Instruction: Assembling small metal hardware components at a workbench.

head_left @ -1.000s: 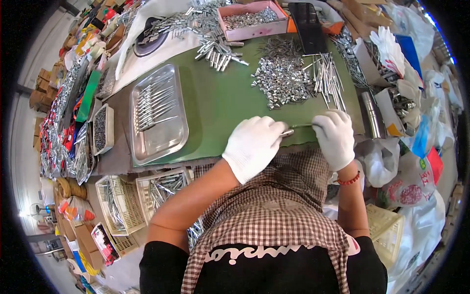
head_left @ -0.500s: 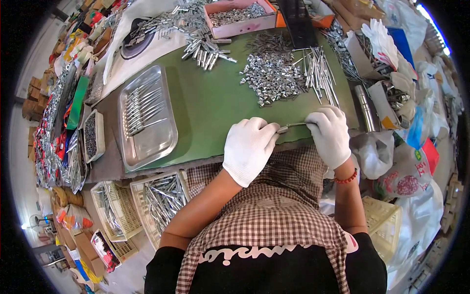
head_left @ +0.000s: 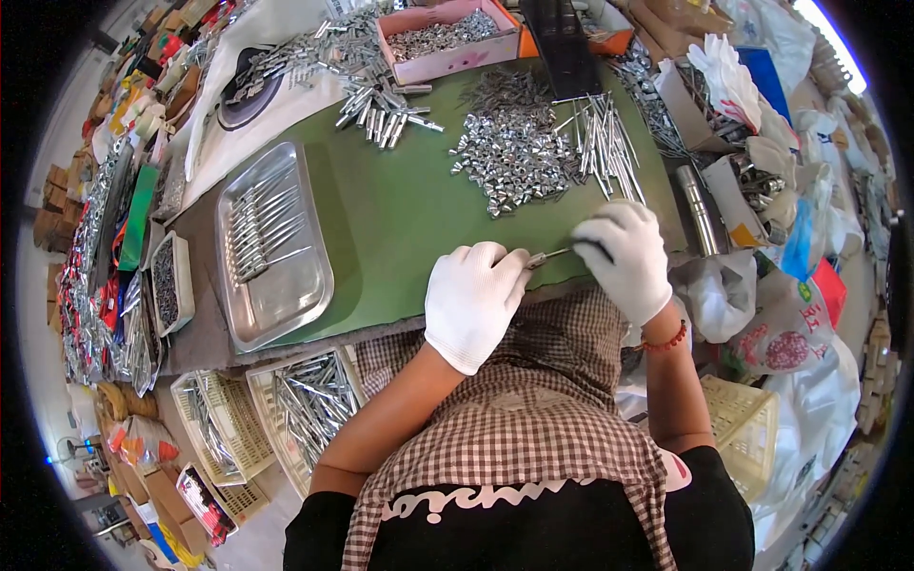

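Close above the near edge of the green mat (head_left: 390,219), my left hand (head_left: 476,303) in a white glove pinches a slim metal rod (head_left: 549,255) by its thicker end. Over the rod's thin end curl the fingers of my right hand (head_left: 624,259), also gloved in white; they are slightly blurred, and the exact contact is partly hidden. Beyond my hands lie a heap of small shiny metal caps (head_left: 514,157) and a bunch of thin metal rods (head_left: 607,143). To the left, a steel tray (head_left: 286,309) holds a row of similar slim metal pieces (head_left: 271,224).
A pink box (head_left: 452,62) of small metal parts stands at the back, beside a pile of metal tubes (head_left: 386,109). A metal cylinder (head_left: 698,209) lies at the right. Plastic baskets (head_left: 228,428) of metal parts sit below the table's left edge.
My right hand has shifted left along the rod, its fingers more curled. My left hand keeps its pinch. The whole view has moved slightly.
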A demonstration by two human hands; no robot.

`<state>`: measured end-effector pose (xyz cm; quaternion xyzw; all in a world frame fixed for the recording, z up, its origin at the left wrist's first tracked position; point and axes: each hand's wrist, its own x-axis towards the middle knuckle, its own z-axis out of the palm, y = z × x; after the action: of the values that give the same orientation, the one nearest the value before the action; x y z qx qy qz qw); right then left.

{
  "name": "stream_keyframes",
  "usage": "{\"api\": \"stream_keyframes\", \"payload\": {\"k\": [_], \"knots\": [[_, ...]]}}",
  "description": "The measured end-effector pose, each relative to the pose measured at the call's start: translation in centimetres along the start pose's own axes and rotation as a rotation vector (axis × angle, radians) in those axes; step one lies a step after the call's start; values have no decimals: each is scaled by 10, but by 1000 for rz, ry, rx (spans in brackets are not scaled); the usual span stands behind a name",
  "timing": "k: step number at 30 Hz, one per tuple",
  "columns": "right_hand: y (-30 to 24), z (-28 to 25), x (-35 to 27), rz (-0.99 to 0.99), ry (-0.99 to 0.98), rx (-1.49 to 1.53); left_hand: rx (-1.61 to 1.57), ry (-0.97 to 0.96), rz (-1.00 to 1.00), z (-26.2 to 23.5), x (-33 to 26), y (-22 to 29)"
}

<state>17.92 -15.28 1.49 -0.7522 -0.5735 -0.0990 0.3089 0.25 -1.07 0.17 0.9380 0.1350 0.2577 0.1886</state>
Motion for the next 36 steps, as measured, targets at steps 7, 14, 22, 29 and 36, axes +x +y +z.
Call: {"api": "stream_keyframes", "payload": {"k": [7,14,22,29,36], "knots": [[38,9,30,215,117,-195,3,9,8,0,-1,0],[32,16,46,250,81,-329,-2,9,4,1,0,-2],[45,11,51,94,78,-340,-11,18,7,1,0,-1],[51,8,46,179,83,-320,13,31,40,1,-1,-4],[43,18,66,68,-11,-188,16,40,49,1,1,-2]]}}
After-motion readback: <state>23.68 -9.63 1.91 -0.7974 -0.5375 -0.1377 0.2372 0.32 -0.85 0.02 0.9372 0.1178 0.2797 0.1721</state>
